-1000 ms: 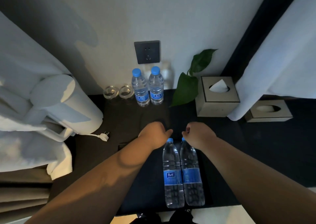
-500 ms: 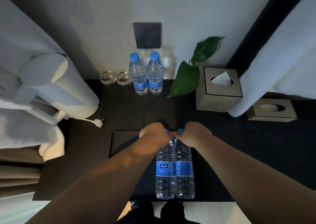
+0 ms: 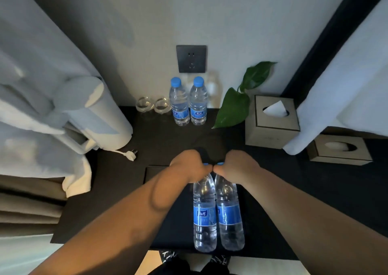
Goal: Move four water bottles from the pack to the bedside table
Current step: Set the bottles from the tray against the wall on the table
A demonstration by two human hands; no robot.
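A: Both hands are clenching caps: left hand (image 3: 189,165) holding the left bottle (image 3: 204,213), right hand (image 3: 237,167) the right bottle (image 3: 230,213), at the near edge of the tabletop (image 3: 168,140).
B: Gripped that high, they're risking swinging, colliding, or slipping off.

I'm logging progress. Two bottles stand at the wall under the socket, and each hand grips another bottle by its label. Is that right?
Not quite. In the head view the left hand and right hand grip the held bottles at their capped tops, not by the labels, which show bare below the hands. The rest holds: two wall bottles stand under the socket.
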